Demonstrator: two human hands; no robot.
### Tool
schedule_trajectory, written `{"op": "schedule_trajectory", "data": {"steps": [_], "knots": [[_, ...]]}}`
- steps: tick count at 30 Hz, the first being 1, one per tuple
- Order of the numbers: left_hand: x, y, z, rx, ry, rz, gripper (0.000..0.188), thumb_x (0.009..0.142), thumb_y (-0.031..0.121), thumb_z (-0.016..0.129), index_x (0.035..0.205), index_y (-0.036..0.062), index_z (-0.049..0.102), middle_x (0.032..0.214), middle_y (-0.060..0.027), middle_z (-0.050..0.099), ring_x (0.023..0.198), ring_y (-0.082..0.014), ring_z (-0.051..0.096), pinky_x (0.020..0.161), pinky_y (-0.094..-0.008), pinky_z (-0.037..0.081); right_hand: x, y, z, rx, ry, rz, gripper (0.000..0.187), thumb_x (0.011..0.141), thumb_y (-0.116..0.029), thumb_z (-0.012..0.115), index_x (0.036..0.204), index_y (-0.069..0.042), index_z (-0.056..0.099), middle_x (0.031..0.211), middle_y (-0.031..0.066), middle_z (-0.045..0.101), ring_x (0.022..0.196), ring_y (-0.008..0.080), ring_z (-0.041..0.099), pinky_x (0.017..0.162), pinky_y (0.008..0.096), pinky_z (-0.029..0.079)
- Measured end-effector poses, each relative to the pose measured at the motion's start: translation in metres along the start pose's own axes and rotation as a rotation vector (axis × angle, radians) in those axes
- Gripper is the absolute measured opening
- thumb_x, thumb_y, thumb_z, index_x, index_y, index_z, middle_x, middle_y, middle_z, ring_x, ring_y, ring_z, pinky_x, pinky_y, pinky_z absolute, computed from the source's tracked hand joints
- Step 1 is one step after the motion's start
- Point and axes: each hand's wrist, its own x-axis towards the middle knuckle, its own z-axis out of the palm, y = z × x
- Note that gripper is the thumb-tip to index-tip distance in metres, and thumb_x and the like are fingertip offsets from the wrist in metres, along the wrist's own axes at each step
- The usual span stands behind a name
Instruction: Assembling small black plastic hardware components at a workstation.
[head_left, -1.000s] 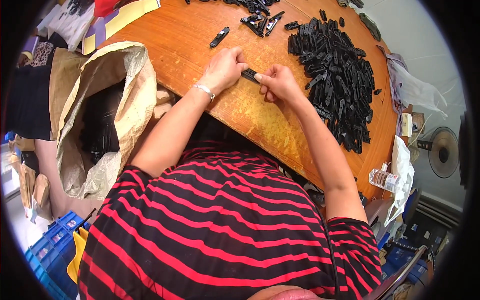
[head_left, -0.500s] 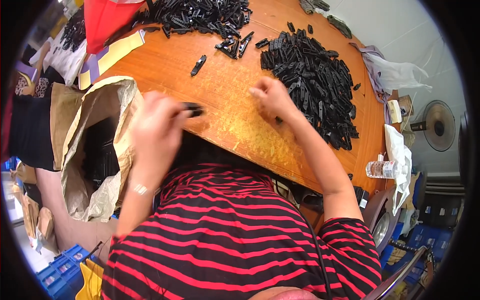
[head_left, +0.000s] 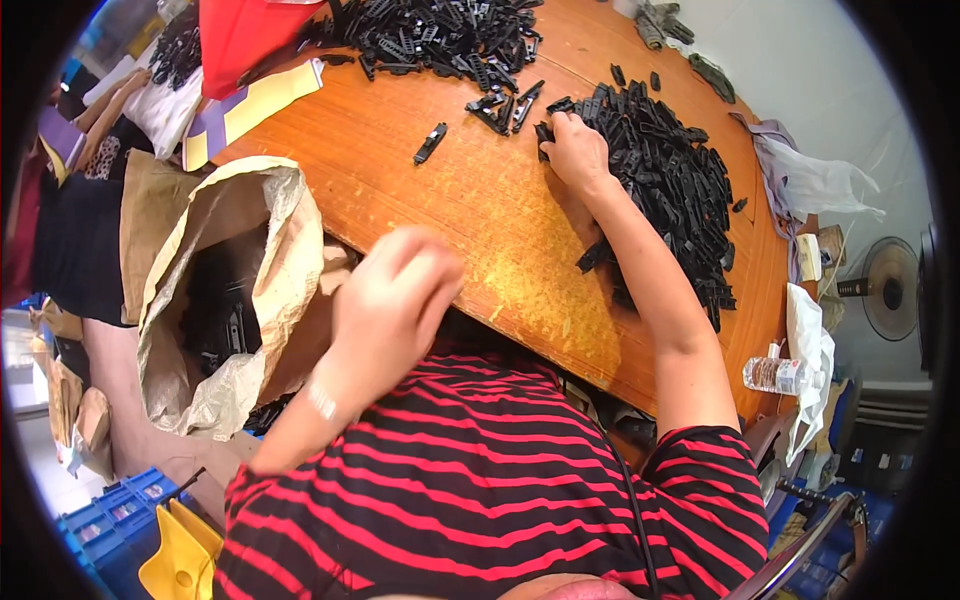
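Note:
My right hand [head_left: 580, 152] reaches to the left edge of a large pile of black plastic parts [head_left: 672, 175]. Its fingers are closed on one narrow black plastic part [head_left: 544, 140]. My left hand [head_left: 398, 290] hangs over the near table edge, beside an open brown paper bag [head_left: 305, 270]. Motion smears its curled fingers, and I see no part in them. Inside the bag lie more black parts [head_left: 232, 325]. A single black part [head_left: 430, 144] rests alone on the table, left of my right hand.
A second heap of black parts [head_left: 430, 35] lies on the far side of the wooden table [head_left: 470, 200]. A red container [head_left: 245, 40] stands at the far left. To the right are a clear bottle [head_left: 772, 375] and a fan [head_left: 890, 287]. Another person's arm [head_left: 105, 115] shows at far left.
My left hand moved right, away from over the bag's rim; the black part it held no longer shows. My right hand moved farther away, to the pile's edge, and took hold of a part.

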Motion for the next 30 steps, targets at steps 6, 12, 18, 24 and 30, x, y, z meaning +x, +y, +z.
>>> {"op": "schedule_trajectory", "data": {"steps": [6,12,18,24,30], "knots": [[0.064,-0.127,0.096,0.257,0.232,-0.279,0.032,0.078,0.01,0.072,0.108,0.0052,0.06,0.106,-0.0148,0.058,0.099,-0.0333,0.056,0.087,-0.0404,0.047,-0.046,-0.058,-0.018,0.343,-0.028,-0.163,0.025,0.078,-0.016,0.073,0.098,-0.007,0.061,0.094,0.0134,0.063,0.082,0.0339,0.065,0.07,0.0417,0.052],[0.087,-0.16,0.116,0.322,0.126,-0.324,0.024,0.078,0.012,0.072,0.099,0.0036,0.065,0.098,-0.0144,0.063,0.096,-0.0338,0.058,0.085,-0.0394,0.048,-0.074,-0.086,-0.014,0.41,-0.148,-0.23,0.026,0.078,-0.018,0.073,0.096,-0.006,0.058,0.096,0.0134,0.061,0.084,0.0344,0.063,0.073,0.0425,0.051],[0.075,-0.141,0.099,-0.32,-0.07,-0.461,0.023,0.081,0.008,0.072,0.101,-0.0003,0.065,0.09,-0.0087,0.067,0.08,-0.0203,0.065,0.071,-0.0301,0.052,-0.051,-0.077,-0.028,0.589,0.166,-0.265,0.028,0.081,-0.016,0.072,0.105,-0.007,0.062,0.093,0.0133,0.062,0.081,0.0332,0.064,0.068,0.0393,0.052],[0.066,-0.122,0.092,-1.004,-0.237,-0.599,0.021,0.088,0.012,0.069,0.103,-0.0008,0.063,0.085,-0.003,0.066,0.075,-0.0072,0.06,0.064,-0.0217,0.049,-0.057,-0.065,-0.031,0.679,0.034,-0.32,0.008,0.087,-0.008,0.066,0.089,0.0,0.065,0.077,0.0105,0.061,0.063,0.0212,0.062,0.056,0.032,0.048],[0.062,-0.12,0.089,-0.908,-0.295,-0.681,0.021,0.09,0.02,0.067,0.099,0.0016,0.064,0.079,-0.0014,0.065,0.067,-0.0056,0.056,0.055,-0.0202,0.042,-0.092,-0.073,-0.029,1.042,-0.128,-0.108,0.013,0.09,-0.008,0.065,0.096,0.003,0.062,0.071,0.0042,0.062,0.055,0.0077,0.057,0.051,0.0227,0.048]]}}
